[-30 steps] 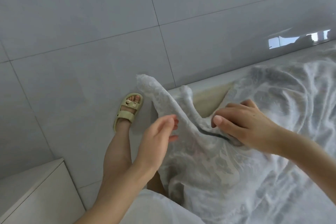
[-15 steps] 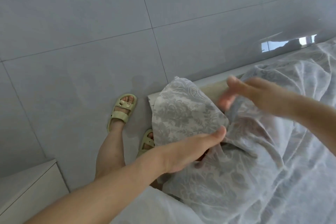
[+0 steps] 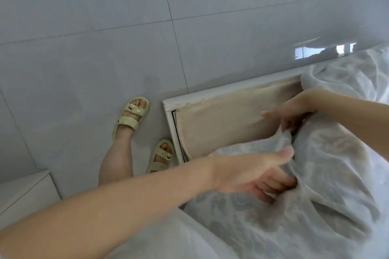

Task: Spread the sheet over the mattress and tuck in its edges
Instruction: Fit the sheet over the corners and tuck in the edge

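While the pale grey floral-patterned cotton sheet lies bunched and wrinkled over most of the bed, the near corner of the beige fabric-covered mattress is bare inside the white bed frame. The left grip is clenched on a thick fold of the sheet, thumb on top. The right grip pinches its edge just beyond. By my reading the spreading is only partly done: this corner needs covering, and no tucked edge shows here.
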The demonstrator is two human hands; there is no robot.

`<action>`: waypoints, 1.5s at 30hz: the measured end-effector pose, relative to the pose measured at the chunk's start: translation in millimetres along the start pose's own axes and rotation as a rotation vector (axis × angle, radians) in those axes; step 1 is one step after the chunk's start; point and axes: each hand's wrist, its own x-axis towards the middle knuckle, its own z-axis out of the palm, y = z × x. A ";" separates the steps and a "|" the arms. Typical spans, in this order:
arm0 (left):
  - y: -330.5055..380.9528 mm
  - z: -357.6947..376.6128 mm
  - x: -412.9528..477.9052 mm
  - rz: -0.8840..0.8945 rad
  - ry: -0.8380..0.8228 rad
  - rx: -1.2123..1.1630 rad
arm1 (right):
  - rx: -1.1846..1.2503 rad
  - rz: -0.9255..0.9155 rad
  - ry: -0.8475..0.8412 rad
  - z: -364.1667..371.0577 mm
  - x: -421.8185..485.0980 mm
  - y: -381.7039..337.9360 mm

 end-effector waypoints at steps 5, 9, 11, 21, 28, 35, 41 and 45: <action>-18.3 -84.1 -36.2 0.115 0.220 -0.228 | 0.117 -0.069 0.270 -33.8 18.1 -46.4; -30.5 -127.6 -37.5 0.169 0.356 -0.427 | 0.303 -0.145 0.480 -49.9 28.3 -62.3; -34.3 -147.5 -35.1 0.157 0.476 -0.498 | 0.228 -0.168 0.570 -52.0 34.3 -70.2; -27.5 -159.9 -52.3 0.362 0.916 -0.040 | 0.063 -0.035 0.420 -58.7 59.7 -89.6; -30.6 -161.7 -36.5 0.155 0.986 0.663 | -0.036 -0.100 0.925 -49.0 37.1 -89.6; -38.6 -189.4 -25.6 0.101 0.943 0.126 | 0.027 -0.467 1.034 23.5 36.6 -136.3; -60.9 -184.8 -41.3 0.263 1.201 0.039 | 0.084 -0.400 0.961 10.1 43.5 -141.3; -85.6 -166.7 -47.0 0.238 0.961 -0.068 | 0.091 -0.302 1.050 9.1 48.4 -150.2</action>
